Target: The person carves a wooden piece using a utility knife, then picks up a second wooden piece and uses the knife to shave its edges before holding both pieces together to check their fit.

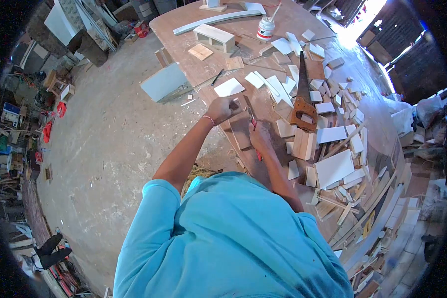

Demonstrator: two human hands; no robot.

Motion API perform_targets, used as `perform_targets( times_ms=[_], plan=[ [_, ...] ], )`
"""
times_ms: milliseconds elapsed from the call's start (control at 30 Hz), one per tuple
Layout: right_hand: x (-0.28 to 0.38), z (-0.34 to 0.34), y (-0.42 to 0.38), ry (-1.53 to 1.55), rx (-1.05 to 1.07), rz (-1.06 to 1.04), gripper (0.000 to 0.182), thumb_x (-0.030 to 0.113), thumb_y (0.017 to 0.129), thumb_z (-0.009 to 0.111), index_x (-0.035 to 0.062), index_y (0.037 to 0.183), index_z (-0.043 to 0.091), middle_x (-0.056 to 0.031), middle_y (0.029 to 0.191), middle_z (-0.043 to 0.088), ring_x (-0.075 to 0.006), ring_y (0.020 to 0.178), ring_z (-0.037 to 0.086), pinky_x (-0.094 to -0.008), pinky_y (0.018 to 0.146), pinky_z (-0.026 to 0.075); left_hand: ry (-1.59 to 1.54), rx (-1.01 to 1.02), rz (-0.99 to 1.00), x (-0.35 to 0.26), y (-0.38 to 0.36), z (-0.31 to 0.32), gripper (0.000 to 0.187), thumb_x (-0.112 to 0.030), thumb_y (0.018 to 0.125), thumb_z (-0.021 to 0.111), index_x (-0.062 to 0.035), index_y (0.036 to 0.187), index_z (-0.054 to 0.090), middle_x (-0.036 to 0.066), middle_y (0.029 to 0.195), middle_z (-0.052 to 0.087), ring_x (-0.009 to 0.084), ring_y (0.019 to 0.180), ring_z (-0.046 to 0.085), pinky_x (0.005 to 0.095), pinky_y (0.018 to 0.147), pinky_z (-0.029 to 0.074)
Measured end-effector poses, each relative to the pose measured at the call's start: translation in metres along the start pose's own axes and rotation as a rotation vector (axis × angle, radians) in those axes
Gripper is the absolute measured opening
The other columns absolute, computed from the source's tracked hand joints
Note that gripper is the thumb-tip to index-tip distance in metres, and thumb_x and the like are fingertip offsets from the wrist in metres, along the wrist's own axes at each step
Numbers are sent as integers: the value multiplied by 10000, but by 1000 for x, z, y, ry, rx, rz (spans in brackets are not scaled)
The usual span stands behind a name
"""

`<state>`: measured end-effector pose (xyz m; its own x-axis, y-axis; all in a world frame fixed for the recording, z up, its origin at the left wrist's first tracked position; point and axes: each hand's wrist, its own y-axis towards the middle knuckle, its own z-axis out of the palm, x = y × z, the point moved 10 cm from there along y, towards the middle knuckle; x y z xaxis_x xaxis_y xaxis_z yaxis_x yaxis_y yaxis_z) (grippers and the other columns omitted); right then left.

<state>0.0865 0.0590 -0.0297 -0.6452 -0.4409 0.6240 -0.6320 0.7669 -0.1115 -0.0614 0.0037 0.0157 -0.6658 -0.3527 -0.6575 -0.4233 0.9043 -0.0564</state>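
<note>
Two hands work at the near edge of a long wooden workbench (pixel 184 30) that runs from the top of the view down the right side, in a workshop with a bare concrete floor (pixel 109 149). Along the far left wall, shelves and cluttered tools (pixel 15 129) crowd the floor's edge. Leaning against the bench's left side is a pale grey panel (pixel 164 82).

Further right, on the bench top, a small white boxed frame (pixel 213 38) lies near a glue pot (pixel 265 28) with a stick in it. A handsaw (pixel 303 94) lies just right of the hands, blade pointing away toward the top, wooden handle nearest the person. Dozens of white-painted offcuts (pixel 333 134) and thin strips are scattered over the right half, crowding right up to the working spot.

The left hand (pixel 222 108) is clenched on the upper end of a brown wood piece (pixel 241 131), pressing it to the bench. That piece lies at the bench's edge between the hands, its long axis running from top to bottom, slightly tilted. The right hand (pixel 260 136) grasps a slim tool with a red handle (pixel 253 119); its tip points up and left, toward the left hand, and what kind of tool it is cannot be told.
</note>
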Motion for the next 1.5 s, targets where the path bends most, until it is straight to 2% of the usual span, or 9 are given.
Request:
perform_targets(
  times_ms=[533,633,733,800,867,1000,1067,1400,1500],
  plan=[
    [-17,39,11,76,177,117,316,252,820,362,-11,942,489,-278,852,544,-409,821,527,-476,721,393,313,44,-67,-5,25,14,274,-132,611,546,-73,876,580,146,815,602,283,780,582,369,680,469],
    [2,35,3,596,188,265,317,215,846,332,-14,901,544,-158,717,555,-244,655,547,-385,567,428,408,73,-105,6,27,16,283,-151,600,539,-67,868,579,164,808,596,297,771,579,376,680,467],
    [-49,77,34,-14,101,73,345,238,839,323,-2,1034,476,-283,868,541,-415,836,524,-467,709,401,363,28,-96,12,31,16,277,-139,595,559,-66,861,583,169,805,598,297,763,587,390,662,472],
    [-51,83,29,386,95,192,291,185,837,366,19,1006,535,-146,686,540,-211,623,527,-359,507,389,278,-9,-37,7,33,17,262,-139,605,553,-60,853,585,173,820,595,295,773,586,389,667,471],
    [-34,53,14,3,147,244,327,165,838,323,4,1091,452,-289,958,520,-383,927,509,-449,776,385,395,129,-163,25,35,27,366,-158,618,559,-128,983,561,156,859,594,298,796,581,386,676,467],
    [-36,61,29,-467,-659,-340,373,273,867,274,34,999,528,-201,978,547,-253,969,499,-384,779,381,204,32,-52,6,32,14,548,-183,650,539,-235,1183,421,145,904,586,308,805,571,391,677,462],
    [-58,80,18,219,166,398,397,322,869,279,49,980,545,-190,949,564,-267,947,519,-403,797,382,244,16,-64,4,31,8,331,-150,581,543,-46,893,581,197,774,583,339,725,567,410,652,451],
    [-37,63,2,-66,-95,-6,344,332,879,311,87,1014,511,-163,817,563,-296,750,535,-388,738,396,272,5,-53,14,35,20,236,-126,629,506,-47,841,575,185,780,588,329,748,570,411,643,458],
    [-58,76,1,480,161,423,452,399,865,272,50,1024,513,-193,821,570,-297,768,545,-411,729,385,273,-20,-90,-5,24,5,383,-143,620,524,-158,1001,553,166,791,594,324,733,577,414,624,464]
  ],
)
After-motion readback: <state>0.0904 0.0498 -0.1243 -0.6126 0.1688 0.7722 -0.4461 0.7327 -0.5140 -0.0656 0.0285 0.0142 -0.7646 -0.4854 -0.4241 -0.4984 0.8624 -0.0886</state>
